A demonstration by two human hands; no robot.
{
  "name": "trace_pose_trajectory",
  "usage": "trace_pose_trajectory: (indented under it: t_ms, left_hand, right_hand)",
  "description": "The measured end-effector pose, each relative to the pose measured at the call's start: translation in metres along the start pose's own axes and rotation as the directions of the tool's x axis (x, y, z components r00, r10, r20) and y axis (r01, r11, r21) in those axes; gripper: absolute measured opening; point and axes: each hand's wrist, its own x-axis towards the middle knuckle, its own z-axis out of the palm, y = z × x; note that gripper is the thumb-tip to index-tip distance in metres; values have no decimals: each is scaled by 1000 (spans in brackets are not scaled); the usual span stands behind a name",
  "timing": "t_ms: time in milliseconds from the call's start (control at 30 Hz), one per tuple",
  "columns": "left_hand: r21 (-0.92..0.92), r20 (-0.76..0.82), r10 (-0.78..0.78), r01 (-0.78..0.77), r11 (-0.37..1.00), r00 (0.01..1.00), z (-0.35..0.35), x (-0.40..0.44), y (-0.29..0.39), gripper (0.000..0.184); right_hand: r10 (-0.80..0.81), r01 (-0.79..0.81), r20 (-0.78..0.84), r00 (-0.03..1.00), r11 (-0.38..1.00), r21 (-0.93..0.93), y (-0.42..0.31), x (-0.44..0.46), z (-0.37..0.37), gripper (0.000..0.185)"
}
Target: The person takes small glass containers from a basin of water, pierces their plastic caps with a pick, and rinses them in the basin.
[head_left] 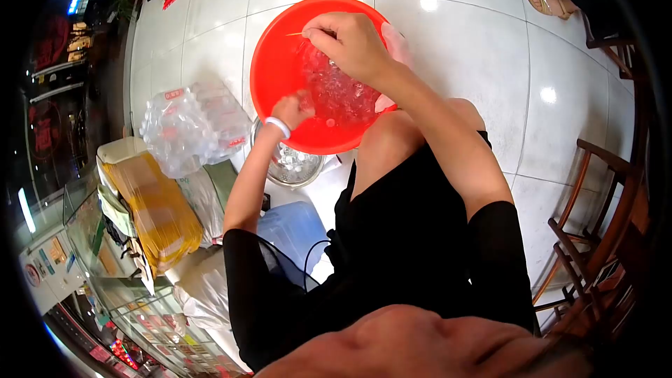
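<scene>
A large red plastic basin [269,63] sits on the floor between my legs, with rippling clear water [343,94] in it. My right hand [353,45] is above the far part of the basin, its thumb and fingers pinched on a thin wooden stick [295,33] that points left. Wearing a white bracelet, my left hand [292,110] is at the near left inside the basin, low by the water; its fingers are blurred. A small pale round thing [330,122] shows near it. Partly under the basin's near edge stands a metal bowl [294,166] with shiny, whitish contents.
Plastic-wrapped bottles [192,126] stand left of the basin, near a taped yellow package [154,203] and a bluish plastic container [290,231]. Wooden chairs [588,217] are on the right. Another person's sandalled foot [549,5] is at the upper right. The floor [455,49] is tiled.
</scene>
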Motion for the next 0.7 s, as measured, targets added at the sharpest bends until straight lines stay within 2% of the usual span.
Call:
trace_pose_trajectory:
  t_ms: [33, 100, 133, 200, 233, 267, 300, 333, 367, 400, 433, 467, 500, 567, 600, 633, 700]
  left_hand:
    - [-265, -172, -46, -1, 964, 984, -16, -2, 7, 41]
    - [-466, -315, 90, -236, 853, 945, -39, -7, 13, 37]
    - [-468, -309, 89, -233, 853, 947, -53, -14, 28, 37]
    - [-647, -283, 256, -381, 660, 924, -71, -26, 59, 37]
    - [-648, -281, 254, -378, 661, 925, -66, -19, 62, 37]
    - [-843, -124, 166, -192, 503, 978, -57, -5, 61, 38]
    - [-953, 58, 112, 21, 302, 992, -45, 9, 59, 40]
    - [-340, 150, 82, -27, 940, 985, -12, 36, 57, 42]
    - [531, 173, -5, -89, 843, 985, 24, 62, 49, 44]
    - [518, 161, 2, -86, 851, 987, 48, 61, 35, 44]
    - [281, -41, 103, -88, 956, 994, 58, 62, 18, 44]
    - [33, -229, 161, -157, 987, 960, 57, 66, 3, 44]
    - [-129, -312, 270, -322, 938, 911, 42, 64, -1, 45]
    - [-380, -275, 78, -183, 907, 958, -9, 35, 27, 45]
    - [-374, -281, 78, -184, 909, 956, -30, 25, 39, 45]
    - [-632, -263, 42, -205, 748, 964, -46, 12, 49, 44]
    - [-832, -237, 10, -209, 514, 971, -32, 19, 42, 43]
  right_hand:
    - [11, -10, -33, 999, 999, 33, -4, 0, 0, 16]
    - [30, -26, -64, 997, 997, 67, -8, 0, -4, 17]
    - [34, -30, -61, 998, 997, 66, -10, 1, -5, 17]
    - [38, -34, -57, 998, 997, 68, -12, 3, -8, 17]
    - [26, -23, -59, 998, 998, 57, -12, 4, -9, 17]
    - [14, -11, -61, 998, 999, 48, -11, 4, -9, 18]
    - [17, -13, -64, 998, 998, 55, -11, 3, -8, 18]
    - [41, -38, -43, 998, 996, 82, -9, 3, -7, 17]
    - [56, -55, -13, 998, 994, 99, -7, 4, -8, 16]
    - [54, -52, -17, 998, 995, 82, -4, 2, -7, 16]
    - [-42, 36, -85, 995, 997, -63, -4, -1, -6, 16]
    - [-56, 53, -70, 996, 998, -43, -6, 1, -8, 16]
    - [-45, 46, -33, 998, 999, 1, -9, -3, -6, 15]
    - [0, 1, -10, 1000, 999, 36, -12, 2, -10, 15]
    - [13, -13, -12, 1000, 999, 49, -9, 2, -9, 15]
    - [29, -28, -11, 1000, 998, 62, -8, 3, -7, 15]
    - [2, -1, -19, 1000, 998, 57, -7, 4, -5, 15]
